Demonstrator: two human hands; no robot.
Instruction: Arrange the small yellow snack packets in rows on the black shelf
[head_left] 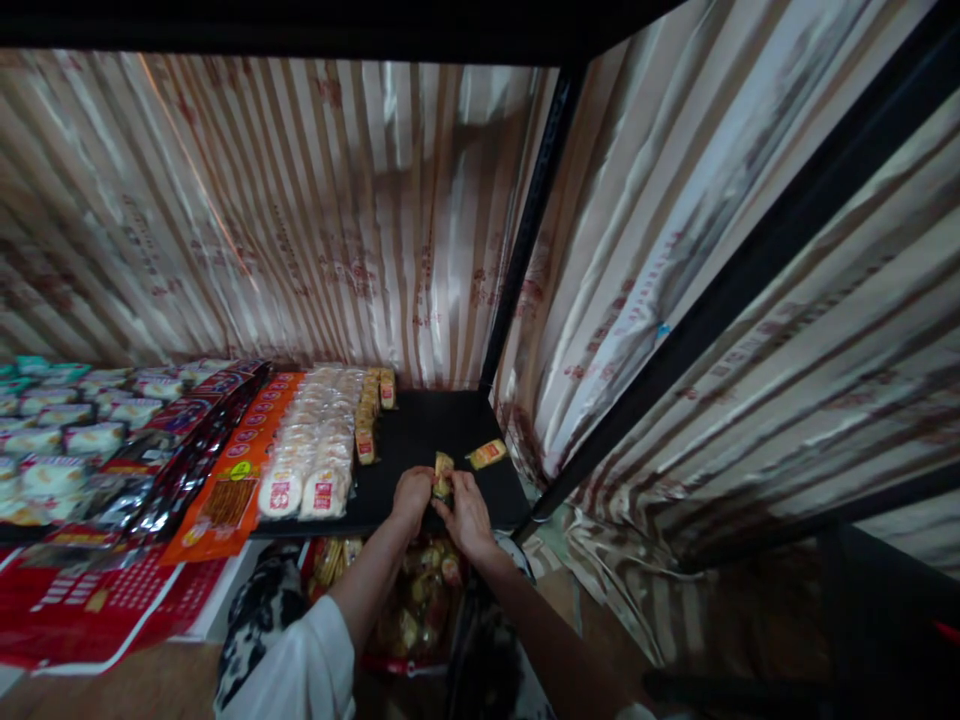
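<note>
Above the front part of the black shelf (420, 420), my left hand (411, 497) and my right hand (466, 512) meet around a small yellow wrapped snack (443, 466). The fingers of both hands are closed on it from either side. Another yellow wrapped snack (487, 454) lies flat on the shelf, just beyond my right hand. To the left, a row of similar yellow packets (365, 445) stands beside rows of white round packaged snacks (324, 494). Below my forearms sits a red-edged bag (409, 610) filled with yellow wrapped pieces, partly covered by my arms.
An orange snack bag (225, 490), dark shiny packages (180, 450) and white packets (94, 438) fill the shelf's left side. Black posts (534, 220) and a slanting bar (720, 270) frame the right. Striped curtains (337, 200) hang behind. A red bag (97, 610) hangs at lower left.
</note>
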